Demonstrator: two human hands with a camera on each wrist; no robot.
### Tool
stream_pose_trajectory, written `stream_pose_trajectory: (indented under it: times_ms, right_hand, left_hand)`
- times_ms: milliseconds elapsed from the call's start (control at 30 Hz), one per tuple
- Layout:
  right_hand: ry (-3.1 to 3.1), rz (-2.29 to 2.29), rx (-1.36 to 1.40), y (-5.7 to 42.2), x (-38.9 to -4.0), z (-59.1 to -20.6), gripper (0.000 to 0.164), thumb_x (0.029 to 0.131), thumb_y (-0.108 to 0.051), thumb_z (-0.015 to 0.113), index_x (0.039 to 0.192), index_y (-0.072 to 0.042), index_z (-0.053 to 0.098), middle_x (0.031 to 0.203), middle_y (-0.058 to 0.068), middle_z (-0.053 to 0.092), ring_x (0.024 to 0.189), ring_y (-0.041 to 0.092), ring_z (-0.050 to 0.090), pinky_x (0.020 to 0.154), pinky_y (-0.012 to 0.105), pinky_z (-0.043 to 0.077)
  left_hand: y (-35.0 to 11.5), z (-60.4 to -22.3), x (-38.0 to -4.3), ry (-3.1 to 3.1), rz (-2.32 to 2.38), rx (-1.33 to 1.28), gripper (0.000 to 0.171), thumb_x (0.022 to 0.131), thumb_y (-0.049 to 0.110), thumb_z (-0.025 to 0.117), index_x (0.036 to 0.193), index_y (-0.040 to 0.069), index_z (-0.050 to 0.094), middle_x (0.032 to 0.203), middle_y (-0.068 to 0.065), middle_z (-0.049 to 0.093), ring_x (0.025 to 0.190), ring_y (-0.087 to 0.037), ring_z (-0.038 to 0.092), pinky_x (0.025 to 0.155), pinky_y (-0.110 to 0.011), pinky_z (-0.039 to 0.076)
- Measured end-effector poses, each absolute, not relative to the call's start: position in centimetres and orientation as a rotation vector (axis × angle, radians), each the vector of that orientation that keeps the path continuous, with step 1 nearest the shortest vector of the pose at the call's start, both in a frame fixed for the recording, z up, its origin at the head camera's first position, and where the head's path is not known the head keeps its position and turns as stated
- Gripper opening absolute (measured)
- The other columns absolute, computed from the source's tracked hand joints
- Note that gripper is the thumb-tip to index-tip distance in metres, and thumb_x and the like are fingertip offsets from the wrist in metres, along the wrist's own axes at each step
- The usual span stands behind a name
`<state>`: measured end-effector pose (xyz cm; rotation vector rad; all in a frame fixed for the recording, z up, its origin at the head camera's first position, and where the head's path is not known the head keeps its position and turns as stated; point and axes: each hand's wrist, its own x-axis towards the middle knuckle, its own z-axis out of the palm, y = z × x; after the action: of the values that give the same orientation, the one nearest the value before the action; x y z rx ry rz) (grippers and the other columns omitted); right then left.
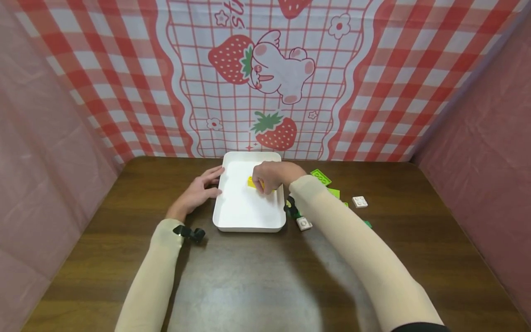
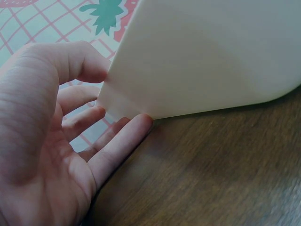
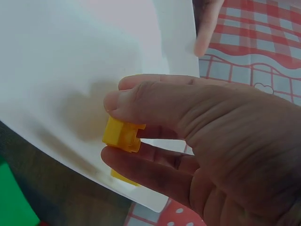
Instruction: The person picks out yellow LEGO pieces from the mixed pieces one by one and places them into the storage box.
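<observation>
My right hand (image 1: pixel 270 176) is over the white tray (image 1: pixel 244 214), pinching a yellow toy brick (image 3: pixel 121 133) between thumb and fingers. More yellow (image 3: pixel 124 177) shows below those fingers in the right wrist view; the fingers hide how it joins the pinched piece. On the tray's left side, my left hand (image 1: pixel 198 191) touches the outer wall with loosely spread fingers. The left wrist view shows its fingertips (image 2: pixel 146 120) against the smooth white side, with nothing gripped.
Right of the tray lie a lime-green plate brick (image 1: pixel 321 177), another lime piece (image 1: pixel 334 192), a white square brick (image 1: pixel 360 202) and a second white one (image 1: pixel 304 223). My right forearm partly covers several green pieces. A checked strawberry cloth (image 1: pixel 274 115) hangs behind the table (image 1: pixel 244 281).
</observation>
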<state>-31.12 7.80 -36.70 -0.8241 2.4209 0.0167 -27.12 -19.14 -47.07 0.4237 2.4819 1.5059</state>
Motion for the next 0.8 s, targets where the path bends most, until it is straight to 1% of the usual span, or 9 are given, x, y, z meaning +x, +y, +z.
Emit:
stream_pose_trajectory:
  times_ms: [133,267,400,500,633,700,800]
  right_hand:
    - [2.418,0.033,-0.817,7.8,-31.3,-37.5,0.023,0.095,0.005,0.073,0.088,-0.016,0.077,0.1,0.001,0.068,0.078,0.013,0.057,0.065,0.025,0.047]
    - [2.41,0.071,-0.773,7.9,-31.4,-38.2,0.024,0.097,0.002,0.074,0.086,-0.019,0.075,0.102,0.001,0.068,0.084,0.016,0.057,0.066,0.026,0.047]
    - [2.39,0.069,-0.737,7.9,-31.4,-38.6,0.022,0.101,0.0,0.074,0.088,-0.018,0.074,0.109,0.003,0.068,0.084,0.017,0.057,0.067,0.026,0.047]
    - [2.38,0.059,-0.737,7.9,-31.4,-38.7,0.02,0.102,-0.001,0.075,0.089,-0.016,0.074,0.115,0.006,0.069,0.086,0.017,0.058,0.068,0.026,0.048]
    - [2.385,0.047,-0.731,7.8,-31.3,-38.9,0.021,0.101,-0.001,0.076,0.088,-0.016,0.071,0.119,0.006,0.068,0.09,0.019,0.058,0.069,0.027,0.049]
    - [2.395,0.042,-0.733,7.9,-31.1,-39.0,0.023,0.101,0.0,0.075,0.087,-0.017,0.069,0.119,0.006,0.068,0.092,0.019,0.058,0.069,0.027,0.048]
    - [2.406,0.034,-0.746,7.9,-30.9,-39.0,0.024,0.099,0.002,0.075,0.086,-0.017,0.067,0.116,0.007,0.066,0.093,0.02,0.058,0.068,0.027,0.048]
  left_hand:
    - [-19.2,-47.1,-27.0,2.476,1.511,0.429,0.078,0.105,0.011,0.068,0.176,0.008,0.035,0.189,-0.016,0.024,0.158,-0.048,0.048,0.117,-0.047,0.053]
    - [-19.2,-47.1,-27.1,2.475,1.509,0.439,0.078,0.105,0.011,0.068,0.176,0.008,0.035,0.189,-0.017,0.024,0.158,-0.048,0.048,0.117,-0.046,0.053]
    - [-19.2,-47.1,-27.2,2.476,1.514,0.446,0.078,0.105,0.012,0.068,0.176,0.008,0.035,0.189,-0.018,0.024,0.158,-0.049,0.048,0.12,-0.05,0.052]
    - [-19.2,-47.1,-27.2,2.476,1.52,0.45,0.079,0.105,0.01,0.069,0.176,0.007,0.035,0.189,-0.018,0.024,0.158,-0.049,0.048,0.117,-0.045,0.052]
    - [-19.2,-47.2,-27.2,2.48,1.512,0.449,0.079,0.105,0.01,0.069,0.176,0.008,0.035,0.189,-0.018,0.024,0.158,-0.048,0.049,0.112,-0.037,0.052]
    - [-19.2,-47.1,-27.1,2.479,1.512,0.451,0.079,0.105,0.011,0.069,0.176,0.008,0.035,0.188,-0.018,0.024,0.158,-0.048,0.049,0.112,-0.037,0.053]
    - [-19.2,-47.0,-27.1,2.476,1.518,0.454,0.079,0.105,0.011,0.069,0.176,0.007,0.035,0.188,-0.019,0.025,0.157,-0.049,0.049,0.105,-0.027,0.053]
